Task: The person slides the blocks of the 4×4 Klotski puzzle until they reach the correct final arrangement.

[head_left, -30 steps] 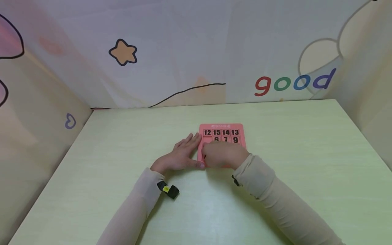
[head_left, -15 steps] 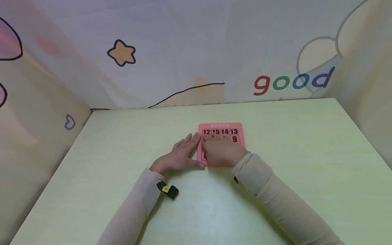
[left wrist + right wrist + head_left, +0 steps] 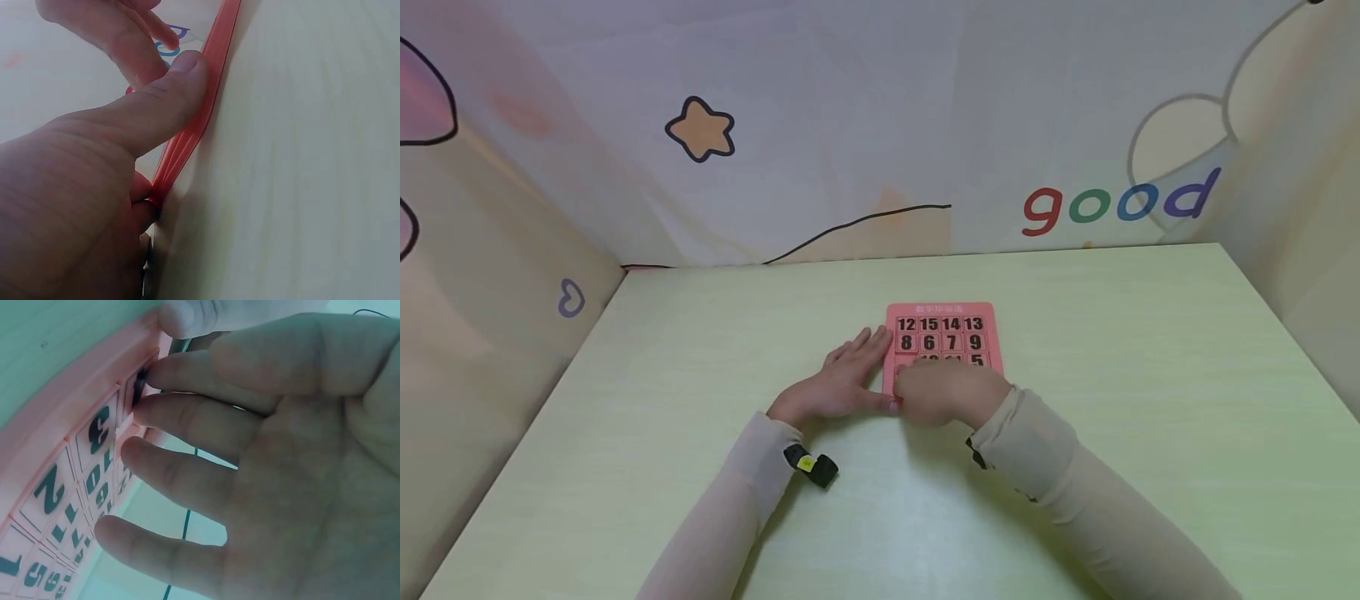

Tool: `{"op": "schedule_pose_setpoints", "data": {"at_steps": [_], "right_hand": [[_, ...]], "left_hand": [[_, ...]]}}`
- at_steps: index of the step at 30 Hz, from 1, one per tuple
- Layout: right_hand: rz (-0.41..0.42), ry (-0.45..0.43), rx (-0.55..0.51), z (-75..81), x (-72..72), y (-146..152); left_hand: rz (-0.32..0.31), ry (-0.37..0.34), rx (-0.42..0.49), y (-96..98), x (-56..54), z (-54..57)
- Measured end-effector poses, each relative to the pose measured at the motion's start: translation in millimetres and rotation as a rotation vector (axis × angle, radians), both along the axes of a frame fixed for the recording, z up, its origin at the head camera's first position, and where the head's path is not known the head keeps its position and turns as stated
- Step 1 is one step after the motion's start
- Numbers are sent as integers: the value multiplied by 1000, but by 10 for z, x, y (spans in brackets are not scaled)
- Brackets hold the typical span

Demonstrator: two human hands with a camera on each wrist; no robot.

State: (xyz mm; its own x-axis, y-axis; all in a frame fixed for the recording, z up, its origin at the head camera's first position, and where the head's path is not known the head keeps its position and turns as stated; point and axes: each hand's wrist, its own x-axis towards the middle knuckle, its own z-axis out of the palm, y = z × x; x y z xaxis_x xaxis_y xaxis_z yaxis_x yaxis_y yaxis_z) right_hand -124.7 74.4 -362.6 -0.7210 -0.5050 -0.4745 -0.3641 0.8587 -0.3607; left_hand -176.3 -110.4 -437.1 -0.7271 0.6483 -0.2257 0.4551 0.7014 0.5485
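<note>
A pink number slide puzzle (image 3: pixel 992 342) lies flat on the table. Rows 12, 15, 14, 13 and 8, 6, 7, 9 show at its far side; a gap shows below tile 8 (image 3: pixel 906 342). My left hand (image 3: pixel 842 382) braces it, fingers straight along the left edge, thumb at the near-left corner; the left wrist view shows that thumb on the red edge (image 3: pixel 215 69). Spread over the near-left part is my right hand (image 3: pixel 951 392), hiding several tiles. In the right wrist view its foremost fingertips touch a corner tile beside tile 3 (image 3: pixel 97 430), fingers loosely bent.
The pale green table (image 3: pixel 700 325) spreads around the puzzle. A printed backdrop (image 3: pixel 850 133) with a star and the word "good" rises behind it, with side walls left and right. A black strap with a yellow mark (image 3: pixel 808 464) hangs at the left wrist.
Tile 8 now sits below 12, where a gap showed one second ago. My right hand moved up over the puzzle, then back down towards its near edge. The left hand stayed put.
</note>
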Motion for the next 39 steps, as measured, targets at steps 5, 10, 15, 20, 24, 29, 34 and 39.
{"op": "schedule_pose_setpoints", "data": {"at_steps": [5, 10, 15, 20, 24, 29, 34, 39], "right_hand": [[-29, -27, -14, 25, 37, 9], [7, 8, 19, 39, 56, 8], [48, 39, 49, 53, 70, 15], [47, 38, 39, 75, 79, 19], [27, 26, 17, 77, 73, 18], [-13, 24, -6, 78, 66, 26], [-25, 57, 7, 44, 15, 40], [-28, 114, 51, -17, -62, 85]], "left_hand": [[4, -2, 3, -9, 8, -6], [10, -9, 10, 0, 10, 19], [15, -18, 4, 13, 9, 34], [15, -16, 7, 12, 10, 33], [17, -20, 15, 8, 13, 36], [18, -26, 20, 6, 9, 28], [13, -30, 14, 7, 3, 23], [27, -47, 21, 9, 10, 34]]}}
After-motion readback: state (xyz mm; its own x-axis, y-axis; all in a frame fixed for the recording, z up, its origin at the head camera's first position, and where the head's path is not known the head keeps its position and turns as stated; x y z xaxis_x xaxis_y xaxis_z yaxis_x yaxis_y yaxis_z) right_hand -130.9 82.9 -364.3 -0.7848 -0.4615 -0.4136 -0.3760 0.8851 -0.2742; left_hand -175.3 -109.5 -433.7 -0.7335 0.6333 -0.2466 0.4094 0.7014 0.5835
